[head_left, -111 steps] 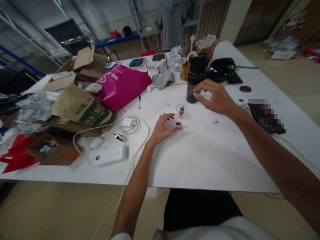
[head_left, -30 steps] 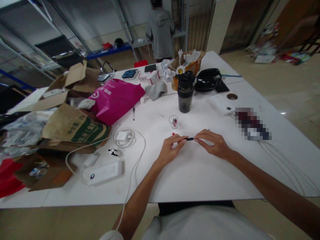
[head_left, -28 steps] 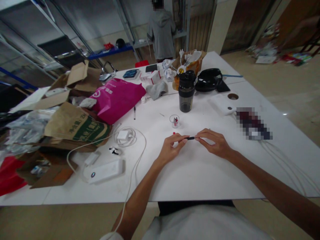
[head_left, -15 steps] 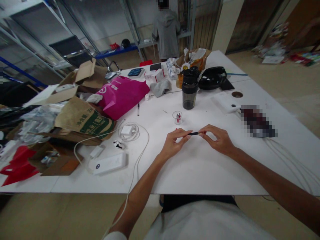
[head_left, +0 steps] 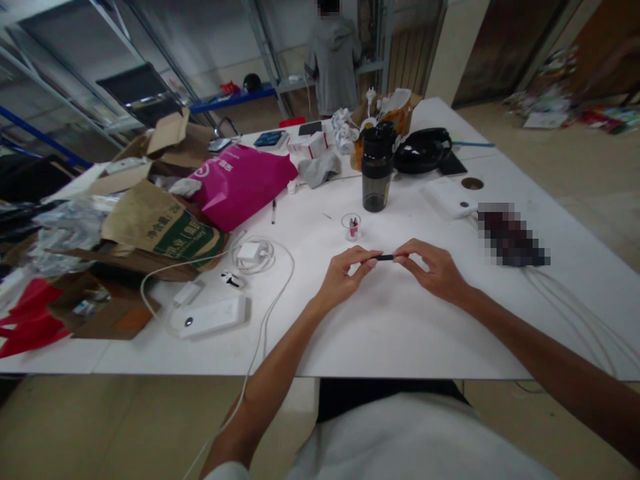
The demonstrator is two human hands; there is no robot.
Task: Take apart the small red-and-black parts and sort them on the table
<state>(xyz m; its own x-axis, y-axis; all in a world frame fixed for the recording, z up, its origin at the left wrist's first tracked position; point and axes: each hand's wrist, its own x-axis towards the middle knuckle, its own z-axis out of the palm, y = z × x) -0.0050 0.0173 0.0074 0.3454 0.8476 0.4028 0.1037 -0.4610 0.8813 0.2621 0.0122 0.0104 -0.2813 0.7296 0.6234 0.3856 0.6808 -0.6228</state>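
At white table [head_left: 380,340], L hand [head_left: 340,277] & R hand [head_left: 434,270] are pinching opp. ends of small black rod [head_left: 385,257] nr clear cup [head_left: 346,231]; uneven fingertip pressure is poss. risking a slip.

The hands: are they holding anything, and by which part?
A small black stick, pinched at its ends: left hand on one, right hand on the other.

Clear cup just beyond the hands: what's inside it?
The clear cup holds small red and dark pieces, roughly upright. They overlap, so their number, and anything covered behind them, can't be made out.
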